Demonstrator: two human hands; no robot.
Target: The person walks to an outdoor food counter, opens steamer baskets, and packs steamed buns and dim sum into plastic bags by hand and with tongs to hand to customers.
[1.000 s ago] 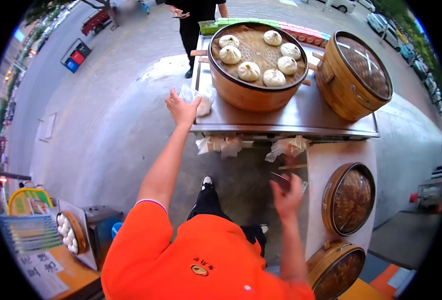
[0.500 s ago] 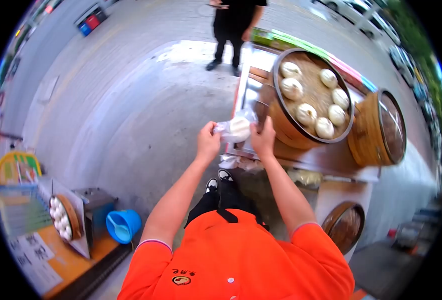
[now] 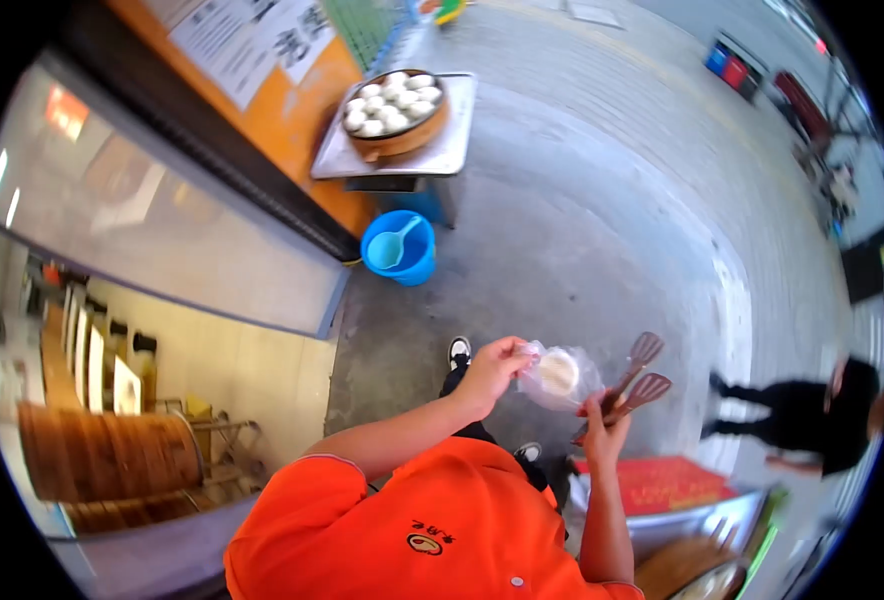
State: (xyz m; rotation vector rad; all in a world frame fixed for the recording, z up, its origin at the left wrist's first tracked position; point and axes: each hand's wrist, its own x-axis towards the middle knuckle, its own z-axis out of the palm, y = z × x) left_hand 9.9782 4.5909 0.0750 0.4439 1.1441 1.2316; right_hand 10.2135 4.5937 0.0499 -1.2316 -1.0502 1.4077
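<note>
Left hand: fingers pinched on the clear bag, likely to steady it
Right hand: curled around slotted tongs at the bag's other edge, apparently supporting both
Bun: bagged, between the hands

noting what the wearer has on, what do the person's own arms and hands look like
The left hand and right hand are bare: no gloves, watch or bracelet shows. The forearms are uncovered below short, bright orange sleeves; the left one has a thin, pale edge.
</note>
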